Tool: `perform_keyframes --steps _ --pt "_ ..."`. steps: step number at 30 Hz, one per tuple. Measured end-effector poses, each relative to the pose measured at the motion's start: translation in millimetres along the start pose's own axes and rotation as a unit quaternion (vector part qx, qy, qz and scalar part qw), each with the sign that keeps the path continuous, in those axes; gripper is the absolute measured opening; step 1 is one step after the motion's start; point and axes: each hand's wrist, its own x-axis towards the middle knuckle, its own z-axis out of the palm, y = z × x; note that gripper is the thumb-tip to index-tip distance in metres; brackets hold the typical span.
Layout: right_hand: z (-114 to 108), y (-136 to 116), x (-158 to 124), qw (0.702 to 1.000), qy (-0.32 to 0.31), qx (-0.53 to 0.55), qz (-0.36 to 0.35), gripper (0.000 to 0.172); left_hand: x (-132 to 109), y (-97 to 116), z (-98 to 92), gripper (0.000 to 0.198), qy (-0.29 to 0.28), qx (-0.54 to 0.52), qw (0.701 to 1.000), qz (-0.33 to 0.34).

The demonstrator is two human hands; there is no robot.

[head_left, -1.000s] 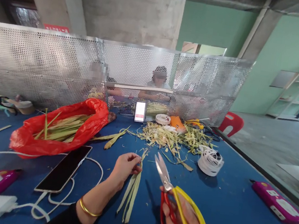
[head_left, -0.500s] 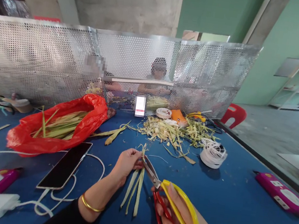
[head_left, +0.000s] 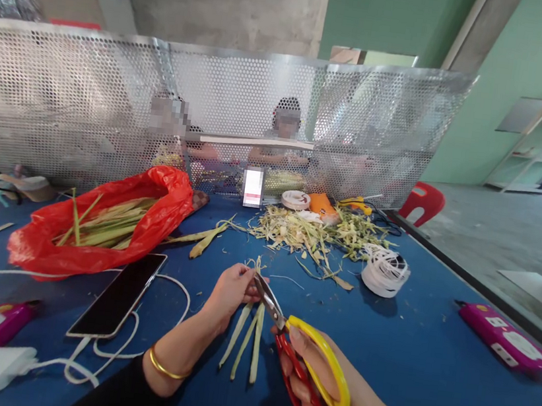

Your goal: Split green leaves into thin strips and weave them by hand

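Note:
My left hand (head_left: 232, 289) pinches a small bundle of pale green plant strips (head_left: 255, 351) near its upper end. Several long tails hang down toward me, and thin frayed ends stick up above my fingers. In my right hand (head_left: 320, 362) is a pair of scissors (head_left: 316, 352) with one yellow and one red handle loop. Their blades point up and left, with the tips against the bundle beside my left fingertips. The blades look nearly closed. Whether a strip lies between them I cannot tell.
A red plastic bag (head_left: 37, 232) of leaf strips lies left, near a phone (head_left: 116, 296) with white cables. Plant scraps (head_left: 297, 233) are heaped behind my hands, beside a white strap roll (head_left: 385, 273). A purple power strip (head_left: 505, 337) lies right. A perforated metal screen (head_left: 375, 130) stands behind, people beyond it.
The scissors and my right hand have shifted slightly up and left, and the blades have come closer together. My left hand keeps its pinch on the bundle.

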Motion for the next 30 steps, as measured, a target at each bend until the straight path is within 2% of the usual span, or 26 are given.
perform_keyframes --steps 7,17,30 --pt "0.8 -7.6 -0.9 1.0 0.006 -0.023 0.001 0.044 1.6 -0.1 0.7 0.016 -0.001 0.002 1.0 -0.009" --pt "-11.7 -12.9 6.9 0.995 0.006 -0.098 0.002 0.041 2.1 -1.5 0.8 0.016 0.001 -0.007 1.0 -0.018" --pt "-11.4 -11.7 10.5 0.995 0.027 -0.098 0.012 0.042 5.1 -5.0 -1.2 0.02 -0.015 -0.01 1.0 -0.023"
